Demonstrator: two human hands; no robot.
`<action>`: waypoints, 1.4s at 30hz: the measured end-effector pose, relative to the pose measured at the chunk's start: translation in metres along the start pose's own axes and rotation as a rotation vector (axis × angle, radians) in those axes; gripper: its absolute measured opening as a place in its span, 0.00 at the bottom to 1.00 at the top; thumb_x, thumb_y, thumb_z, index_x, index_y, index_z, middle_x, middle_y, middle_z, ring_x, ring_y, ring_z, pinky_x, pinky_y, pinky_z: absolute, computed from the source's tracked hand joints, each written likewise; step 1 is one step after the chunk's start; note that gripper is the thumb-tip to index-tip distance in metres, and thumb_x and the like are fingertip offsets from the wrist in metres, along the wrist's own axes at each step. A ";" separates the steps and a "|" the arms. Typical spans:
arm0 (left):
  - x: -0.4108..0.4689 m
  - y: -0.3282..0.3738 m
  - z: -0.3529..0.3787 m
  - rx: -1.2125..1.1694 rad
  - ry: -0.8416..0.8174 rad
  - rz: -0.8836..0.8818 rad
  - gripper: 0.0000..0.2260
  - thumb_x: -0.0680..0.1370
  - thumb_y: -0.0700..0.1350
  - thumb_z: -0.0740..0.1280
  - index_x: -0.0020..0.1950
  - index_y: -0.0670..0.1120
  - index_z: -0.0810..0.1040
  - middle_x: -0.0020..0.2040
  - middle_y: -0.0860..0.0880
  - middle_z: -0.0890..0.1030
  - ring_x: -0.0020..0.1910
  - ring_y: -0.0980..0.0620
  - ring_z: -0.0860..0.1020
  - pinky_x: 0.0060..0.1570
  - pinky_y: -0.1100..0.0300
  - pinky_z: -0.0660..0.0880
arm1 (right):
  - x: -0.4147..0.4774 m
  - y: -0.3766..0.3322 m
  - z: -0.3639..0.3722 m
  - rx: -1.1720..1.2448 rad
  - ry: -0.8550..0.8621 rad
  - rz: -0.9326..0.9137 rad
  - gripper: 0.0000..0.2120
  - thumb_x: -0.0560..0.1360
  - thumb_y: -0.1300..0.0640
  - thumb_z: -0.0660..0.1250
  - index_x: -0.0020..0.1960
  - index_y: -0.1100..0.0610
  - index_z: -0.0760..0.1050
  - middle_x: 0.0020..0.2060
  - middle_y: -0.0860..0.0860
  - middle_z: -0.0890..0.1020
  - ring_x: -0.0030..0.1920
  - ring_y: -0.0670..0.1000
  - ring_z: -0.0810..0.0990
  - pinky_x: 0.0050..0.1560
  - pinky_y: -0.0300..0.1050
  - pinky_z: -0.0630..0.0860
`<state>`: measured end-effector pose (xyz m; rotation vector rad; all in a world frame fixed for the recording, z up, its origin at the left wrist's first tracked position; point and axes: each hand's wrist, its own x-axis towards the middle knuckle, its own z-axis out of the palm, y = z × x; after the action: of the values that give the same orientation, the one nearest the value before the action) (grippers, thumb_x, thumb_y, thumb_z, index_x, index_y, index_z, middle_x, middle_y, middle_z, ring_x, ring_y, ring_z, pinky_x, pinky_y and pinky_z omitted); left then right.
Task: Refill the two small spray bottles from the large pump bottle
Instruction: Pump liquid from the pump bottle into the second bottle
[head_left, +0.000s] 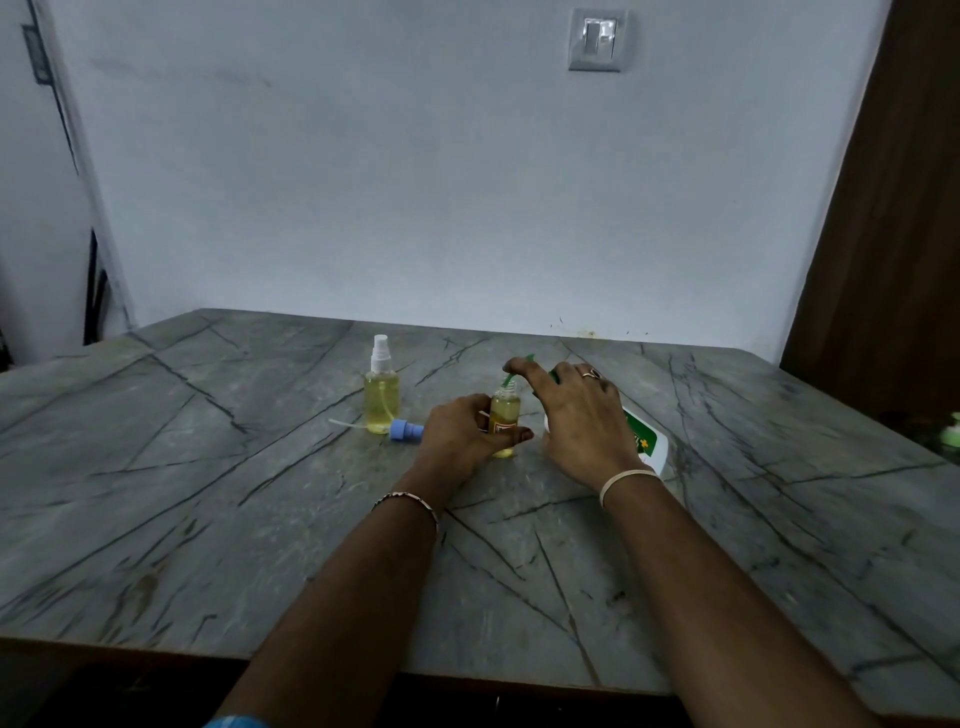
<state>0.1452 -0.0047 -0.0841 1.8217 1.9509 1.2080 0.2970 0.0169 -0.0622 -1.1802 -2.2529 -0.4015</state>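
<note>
Your left hand (462, 431) grips the small clear plastic bottle of yellow liquid (504, 423), which stands open-necked on the grey veined stone desk (208, 493). Your right hand (582, 421) is curled over the top of the large white pump bottle with a green label (644, 441), which leans toward the small one, and the green pump spout (511, 371) sits right at the open neck.

The small bottle is light and likely to tip, so hold it low around the body and keep its base on the desk. The large one looks heavier and may be slick if liquid drips, so steady it at the shoulder while you press.

The second small spray bottle with a white sprayer (382, 395) stands capped to the left, with the blue spray cap (404, 430) lying beside it.
</note>
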 end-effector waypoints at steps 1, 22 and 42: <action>0.000 0.000 0.000 0.000 -0.001 0.002 0.21 0.68 0.59 0.74 0.53 0.47 0.80 0.47 0.49 0.83 0.44 0.55 0.77 0.45 0.63 0.70 | 0.000 0.000 0.000 -0.001 -0.002 -0.001 0.38 0.71 0.62 0.69 0.73 0.40 0.54 0.56 0.54 0.75 0.61 0.57 0.72 0.61 0.55 0.70; -0.001 0.002 0.001 -0.008 0.001 0.001 0.22 0.67 0.59 0.74 0.54 0.48 0.79 0.49 0.50 0.83 0.48 0.53 0.79 0.49 0.61 0.73 | -0.001 0.000 -0.001 -0.013 -0.007 0.009 0.39 0.72 0.61 0.69 0.74 0.40 0.54 0.57 0.54 0.75 0.63 0.57 0.71 0.62 0.56 0.69; 0.002 -0.002 0.002 -0.014 0.004 -0.007 0.23 0.67 0.60 0.74 0.54 0.47 0.80 0.49 0.49 0.83 0.48 0.53 0.80 0.51 0.57 0.76 | 0.003 0.002 0.002 0.059 0.113 0.008 0.45 0.69 0.64 0.69 0.77 0.42 0.49 0.53 0.55 0.77 0.56 0.57 0.74 0.56 0.56 0.73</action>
<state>0.1451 -0.0022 -0.0858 1.8050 1.9441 1.2211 0.2970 0.0211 -0.0618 -1.1090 -2.1478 -0.3859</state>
